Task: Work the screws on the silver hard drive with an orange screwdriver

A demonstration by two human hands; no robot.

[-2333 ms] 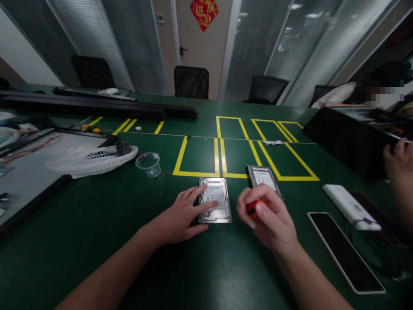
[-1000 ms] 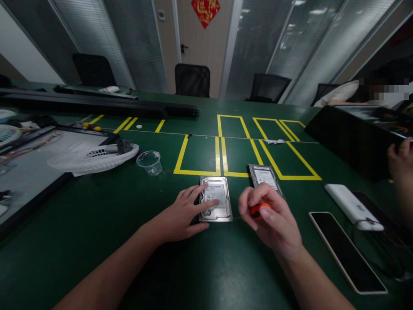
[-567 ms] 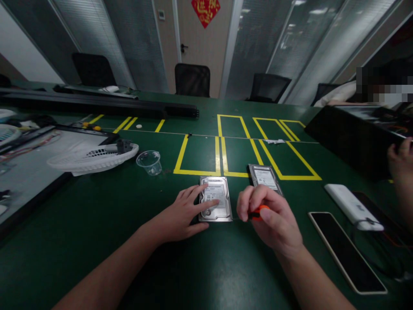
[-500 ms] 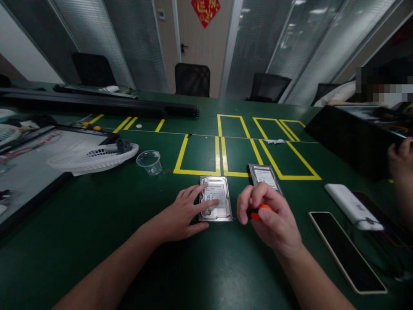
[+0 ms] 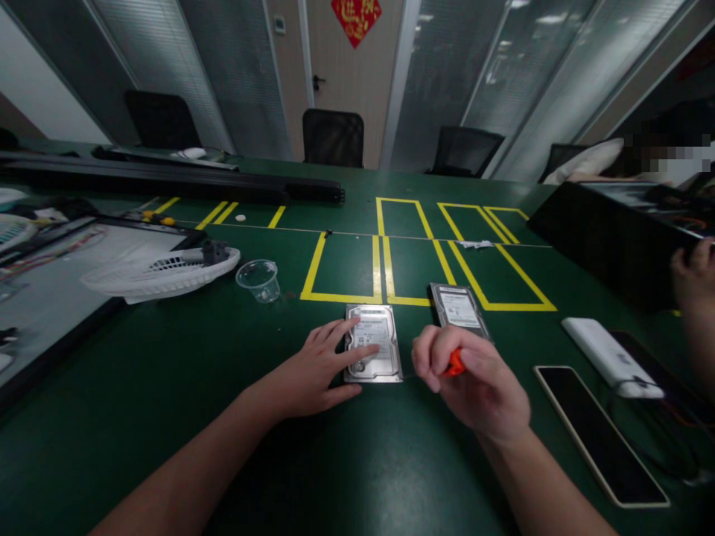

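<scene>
A silver hard drive [image 5: 385, 357] with a white label lies flat on the green table. My left hand [image 5: 321, 368] rests over its left side with the fingers spread, some of them on the label. My right hand [image 5: 474, 372] is closed around the orange handle of a screwdriver [image 5: 453, 363]. Its thin shaft points left, toward the drive's lower right edge; the tip is too fine to make out. Just behind my right hand lies a second hard drive [image 5: 459, 307], partly covered by the fingers.
A clear plastic cup [image 5: 258, 281] and a white basket-like tray [image 5: 150, 279] stand to the left. On the right lie a phone [image 5: 600, 435], a white power bank [image 5: 611, 357] and cables. Behind them is a black case [image 5: 603, 246], with another person's hand [image 5: 696, 260] at it.
My right hand has turned slightly around the orange handle and shifted a little to the right. My left hand and both drives have stayed in place.
</scene>
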